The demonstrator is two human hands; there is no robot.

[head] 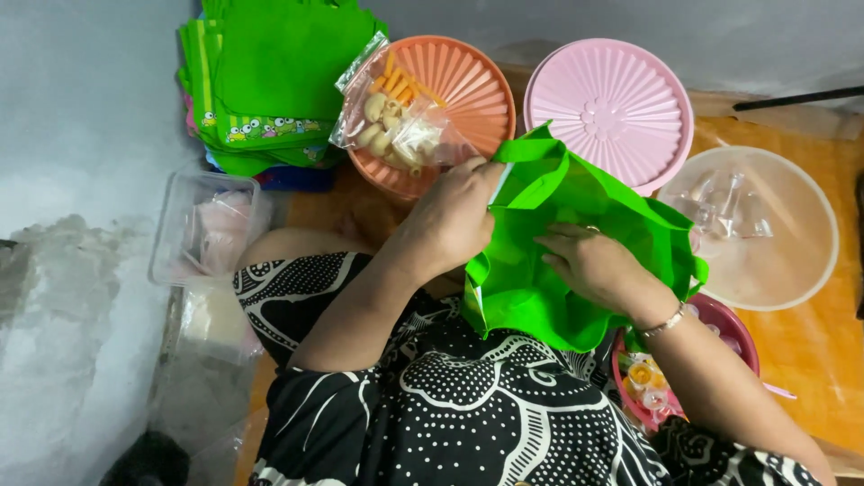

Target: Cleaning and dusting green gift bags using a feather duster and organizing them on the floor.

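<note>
Left grip (454, 216) pinches green bag (576, 261), hiding right hand (594, 265) fingertips

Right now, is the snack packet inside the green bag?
No, the snack packet lies on the orange lid, outside the green bag.

Single head-worn camera, looks steeply down from above, close over the person's lap and both arms, lidded tubs and floor beyond

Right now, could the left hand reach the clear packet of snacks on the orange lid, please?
Probably yes: the left hand grips the green bag right beside the snack packet, with nothing between them, though it must release the bag first.
</note>
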